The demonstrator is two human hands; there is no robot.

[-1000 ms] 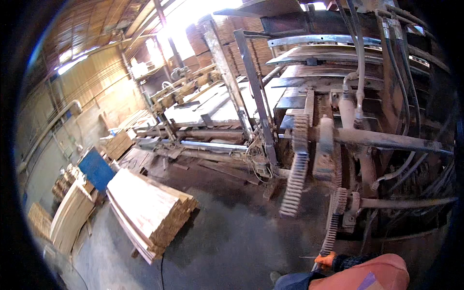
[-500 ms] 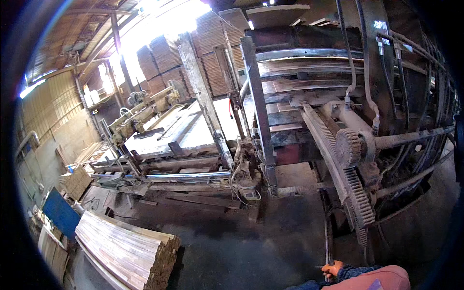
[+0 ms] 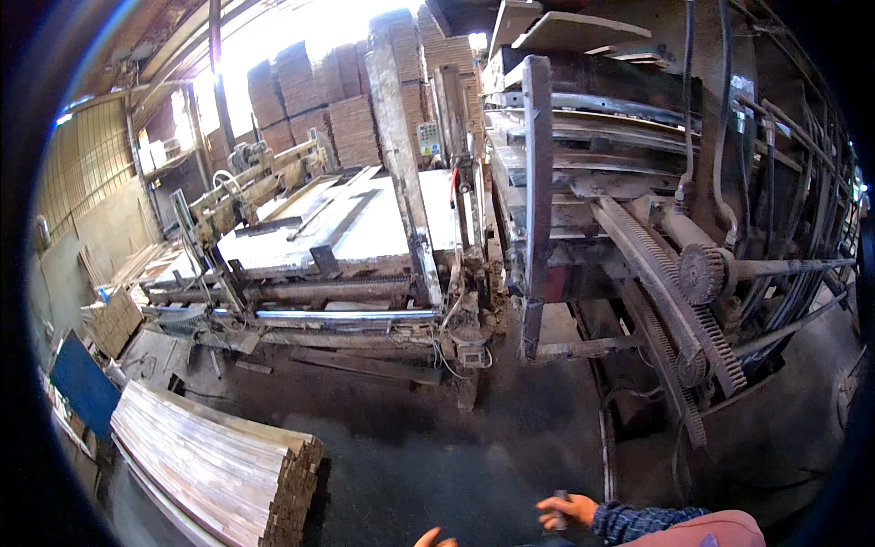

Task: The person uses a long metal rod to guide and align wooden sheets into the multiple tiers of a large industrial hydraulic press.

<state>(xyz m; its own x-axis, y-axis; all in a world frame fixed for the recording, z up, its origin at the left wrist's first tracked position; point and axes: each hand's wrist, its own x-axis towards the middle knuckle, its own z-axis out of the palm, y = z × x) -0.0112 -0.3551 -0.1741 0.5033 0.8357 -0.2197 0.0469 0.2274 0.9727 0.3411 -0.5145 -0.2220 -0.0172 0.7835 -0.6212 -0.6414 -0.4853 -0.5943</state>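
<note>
The right hand [image 3: 574, 511], near the lower edge, has its fingers wrapped around a small dark grey object [image 3: 561, 512] — too small here to tell its kind — which sits in the grip above the dark floor [image 3: 401, 460]. A dark checked cuff [image 3: 629, 522] covers that wrist, with pinkish-red cloth [image 3: 725, 529] beside it. The left hand [image 3: 436, 540] is mostly cut off by the lower edge (a few fingers show), so I cannot tell whether it is open or closed on something. The two hands are apart.

Beyond the right hand, a toothed rack [image 3: 638, 244] slants down beside a round gear [image 3: 701, 273] on a thick shaft [image 3: 793, 268]. Above them lie the layered plates [image 3: 611, 132] of a large machine, with a dark upright post [image 3: 537, 182] at its left. Farther left is a pale machine bed [image 3: 378, 228]. At lower left, a stack of wooden strips [image 3: 200, 456] lies near a blue panel [image 3: 84, 383].
</note>
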